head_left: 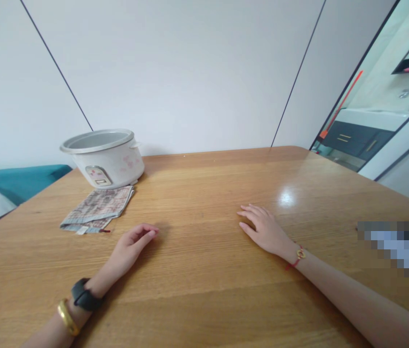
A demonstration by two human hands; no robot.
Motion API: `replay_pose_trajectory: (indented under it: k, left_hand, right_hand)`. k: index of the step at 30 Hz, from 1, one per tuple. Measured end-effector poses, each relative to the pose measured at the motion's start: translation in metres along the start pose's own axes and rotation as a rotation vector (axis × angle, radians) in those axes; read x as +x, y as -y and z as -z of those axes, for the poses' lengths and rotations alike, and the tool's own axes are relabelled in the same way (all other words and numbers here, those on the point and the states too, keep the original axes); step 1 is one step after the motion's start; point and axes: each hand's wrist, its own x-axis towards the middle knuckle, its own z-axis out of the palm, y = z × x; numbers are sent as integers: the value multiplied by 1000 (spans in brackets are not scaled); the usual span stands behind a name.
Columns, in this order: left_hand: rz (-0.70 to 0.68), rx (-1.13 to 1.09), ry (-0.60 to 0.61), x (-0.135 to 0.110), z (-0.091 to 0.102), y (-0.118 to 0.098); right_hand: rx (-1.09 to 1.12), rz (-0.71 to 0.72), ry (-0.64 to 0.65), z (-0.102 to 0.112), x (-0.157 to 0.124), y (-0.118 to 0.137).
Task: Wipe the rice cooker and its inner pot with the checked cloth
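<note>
There is only the one camera, worn on the person's head, looking forward and down across the wooden table [204,290]. It sits close above the tabletop. The left hand [132,246] and right hand [266,229] lie low in the frame, with the cooker [105,157] and white wall [190,72] farther ahead and a doorway [378,111] at the right.

A pixelated patch [398,249] (right of the right hand [264,229]) hides what lies there; the cooker panel [97,175] is unreadable.
</note>
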Motion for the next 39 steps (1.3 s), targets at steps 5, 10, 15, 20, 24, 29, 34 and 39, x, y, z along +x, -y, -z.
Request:
replay_pose_trajectory:
  k: [5,10,15,20,24,29,34,39]
  left_hand:
    - [7,11,-2,0,0,-3]
    - [12,12,-5,0,0,-3]
    - [17,-4,-6,0,0,0]
    - [11,6,-5,0,0,-2]
    - [10,25,-2,-1,0,-5]
    - [5,23,-6,-1,0,-8]
    - [7,46,-3,-2,1,-7]
    - [12,31,1,-2,0,-8]
  right_hand:
    - [-1,2,-12,0,0,0]
    - [7,9,-15,-1,-1,-1]
    - [7,6,-11,-1,0,-1]
    - [-1,-5,6,1,0,1]
    - [5,1,-6,1,-1,1]
    - [-1,2,-8,0,-1,0]
    - [-9,-2,4,0,0,0]
    - [-11,-12,8,1,-1,1]
